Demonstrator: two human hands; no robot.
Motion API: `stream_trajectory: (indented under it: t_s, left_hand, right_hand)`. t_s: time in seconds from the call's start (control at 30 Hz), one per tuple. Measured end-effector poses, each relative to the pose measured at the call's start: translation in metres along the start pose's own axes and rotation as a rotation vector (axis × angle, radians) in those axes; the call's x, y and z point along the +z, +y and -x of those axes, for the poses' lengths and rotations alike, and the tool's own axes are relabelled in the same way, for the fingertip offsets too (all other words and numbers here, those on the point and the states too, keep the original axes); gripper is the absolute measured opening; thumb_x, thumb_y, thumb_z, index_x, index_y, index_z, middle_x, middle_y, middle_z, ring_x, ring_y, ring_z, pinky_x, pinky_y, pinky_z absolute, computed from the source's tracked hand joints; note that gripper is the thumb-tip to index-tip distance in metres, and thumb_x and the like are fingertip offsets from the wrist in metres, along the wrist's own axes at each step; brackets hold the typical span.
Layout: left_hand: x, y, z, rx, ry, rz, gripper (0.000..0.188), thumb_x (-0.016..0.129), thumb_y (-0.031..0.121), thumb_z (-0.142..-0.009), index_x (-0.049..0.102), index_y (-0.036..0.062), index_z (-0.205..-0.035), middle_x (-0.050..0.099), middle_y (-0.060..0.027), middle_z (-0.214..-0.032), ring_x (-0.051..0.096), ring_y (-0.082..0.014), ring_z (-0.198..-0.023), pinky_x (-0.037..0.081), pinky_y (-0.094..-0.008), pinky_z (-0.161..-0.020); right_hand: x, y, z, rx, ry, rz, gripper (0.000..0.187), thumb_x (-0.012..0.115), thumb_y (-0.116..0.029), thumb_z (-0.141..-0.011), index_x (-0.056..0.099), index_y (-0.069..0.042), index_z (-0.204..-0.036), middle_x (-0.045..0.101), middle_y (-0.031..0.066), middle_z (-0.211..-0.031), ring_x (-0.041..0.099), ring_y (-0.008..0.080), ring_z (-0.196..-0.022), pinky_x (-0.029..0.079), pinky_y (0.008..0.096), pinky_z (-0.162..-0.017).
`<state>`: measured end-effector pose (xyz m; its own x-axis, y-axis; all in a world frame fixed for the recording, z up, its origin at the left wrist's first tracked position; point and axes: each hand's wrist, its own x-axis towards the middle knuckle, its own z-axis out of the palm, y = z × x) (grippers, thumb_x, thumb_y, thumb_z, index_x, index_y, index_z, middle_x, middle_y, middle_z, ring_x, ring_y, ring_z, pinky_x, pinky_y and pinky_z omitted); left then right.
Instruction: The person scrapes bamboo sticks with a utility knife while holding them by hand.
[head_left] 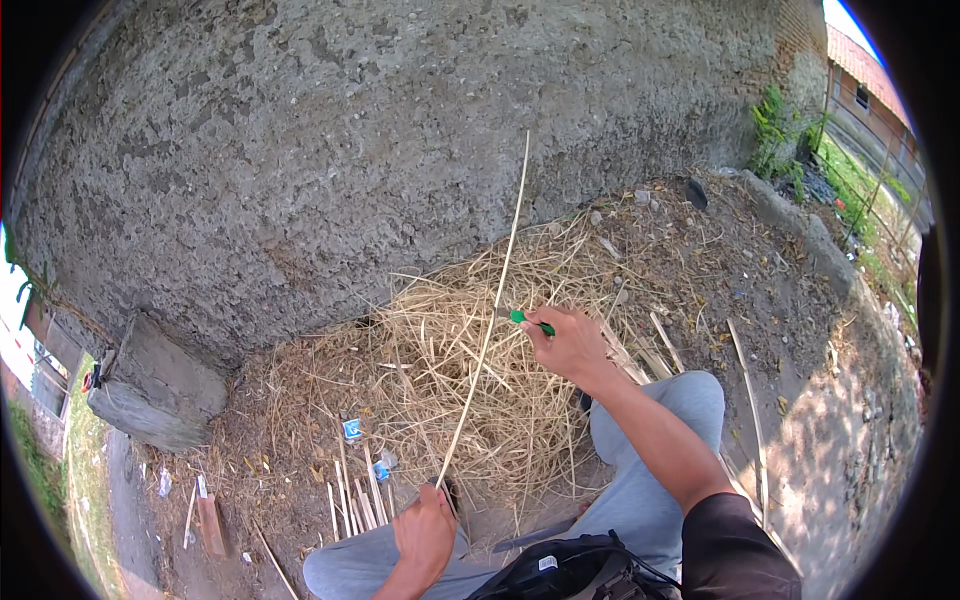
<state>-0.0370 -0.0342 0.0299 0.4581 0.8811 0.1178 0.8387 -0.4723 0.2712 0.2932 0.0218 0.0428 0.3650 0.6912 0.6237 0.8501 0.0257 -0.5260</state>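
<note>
Black fabric bag [528,582] at the lap, nearest; beyond it, a long, thin, pale woody strip [499,290] slants upward between two bare hands.

Fingers of the left hand [424,532] pinch the strip's lower end; fingers of the right hand [572,347] are wrapped round a small green-handled knife [517,316], its metal blade at about the strip's middle, though whether it touches cannot be told; a loose heap of pale, curled shavings [520,420] spreads beneath, over brown soil [740,270]; pale split sticks [342,508] lie beyond the grey-trousered left leg [335,572], near a small blue-and-white packet [352,429]; farther out, a grey concrete block [165,385] stands beside a rough, grey, pitted wall [350,150].
</note>
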Motion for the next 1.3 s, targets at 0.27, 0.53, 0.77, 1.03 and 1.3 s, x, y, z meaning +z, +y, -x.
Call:
stream_trajectory:
  t_s: [0.27,0.53,0.77,1.03,1.3]
  left_hand:
    - [-0.022,-0.017,0.029,-0.056,0.053,-0.1,0.017,0.058,0.019,-0.092,0.054,0.0051,-0.083,0.062,-0.0168,-0.059,0.063,-0.0371,-0.054,0.047,-0.0505,-0.05]
    - [-0.046,-0.017,0.053,-0.193,0.024,-0.076,0.02,0.056,0.026,-0.093,0.065,0.0084,-0.097,0.066,-0.0199,-0.071,0.065,-0.0416,-0.065,0.05,-0.0544,-0.061]
    - [-0.052,0.0,0.053,-0.241,-0.016,-0.119,0.02,0.056,0.026,-0.093,0.063,0.007,-0.094,0.066,-0.0221,-0.07,0.065,-0.0428,-0.065,0.05,-0.0543,-0.06]
    - [-0.05,0.014,0.071,-0.238,0.006,-0.046,0.021,0.054,0.025,-0.094,0.062,0.0055,-0.091,0.066,-0.0233,-0.071,0.065,-0.0447,-0.066,0.05,-0.0555,-0.06]
    - [-0.041,0.01,0.092,-0.232,-0.01,-0.085,0.023,0.052,0.028,-0.096,0.063,0.0087,-0.091,0.066,-0.0224,-0.073,0.064,-0.0451,-0.065,0.05,-0.0554,-0.06]
  right_hand:
    - [0.004,-0.013,0.014,-0.113,-0.083,-0.078,0.014,0.067,-0.024,-0.089,0.069,-0.01,-0.091,0.071,0.0078,-0.083,0.065,0.0285,-0.058,0.048,0.0382,-0.046]
    - [-0.011,-0.024,0.017,-0.204,0.013,-0.281,0.011,0.073,-0.019,-0.086,0.069,-0.009,-0.088,0.072,0.0059,-0.085,0.065,0.0234,-0.055,0.046,0.0342,-0.043]
    - [-0.024,-0.033,0.023,-0.292,0.018,-0.251,0.011,0.075,-0.018,-0.084,0.07,-0.009,-0.085,0.07,0.003,-0.08,0.062,0.0198,-0.05,0.042,0.0325,-0.039]
    - [-0.017,-0.027,0.018,-0.272,0.103,-0.255,0.01,0.075,-0.02,-0.083,0.071,-0.011,-0.087,0.068,0.0022,-0.076,0.06,0.0208,-0.048,0.042,0.0326,-0.038]
    - [0.002,-0.01,0.017,-0.18,-0.025,-0.169,0.013,0.072,-0.027,-0.086,0.073,-0.014,-0.09,0.071,0.0052,-0.08,0.063,0.0245,-0.053,0.045,0.0357,-0.041]
